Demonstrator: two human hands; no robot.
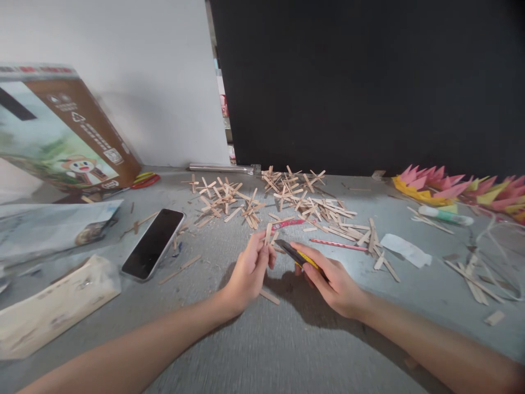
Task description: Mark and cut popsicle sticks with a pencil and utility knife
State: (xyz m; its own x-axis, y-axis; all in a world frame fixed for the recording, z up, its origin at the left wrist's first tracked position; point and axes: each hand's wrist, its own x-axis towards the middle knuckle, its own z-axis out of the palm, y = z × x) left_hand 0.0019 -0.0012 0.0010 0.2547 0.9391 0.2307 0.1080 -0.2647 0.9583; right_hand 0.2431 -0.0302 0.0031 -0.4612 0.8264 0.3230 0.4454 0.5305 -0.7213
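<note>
My left hand (249, 269) pinches a small piece of joined wooden craft sticks (268, 234) between thumb and fingers, its ends poking out above. Close to its right, my right hand (334, 282) is wrapped round a yellow and black utility knife (301, 256). The knife's dark tip points up and left, toward the sticks; I cannot tell whether it touches them. Just beyond both hands lies a heap of loose and crossed craft sticks (223, 197). A single craft stick (269, 296) rests on the table below my left hand.
A phone (153, 244) and a cream plastic packet (61, 306) lie on the left, before a printed box (82, 131) and red-handled scissors (145, 180). A red pencil (338, 244), white tissue (406, 249), glue stick (445, 215) and pink-yellow paper craft (438, 186) lie on the right.
</note>
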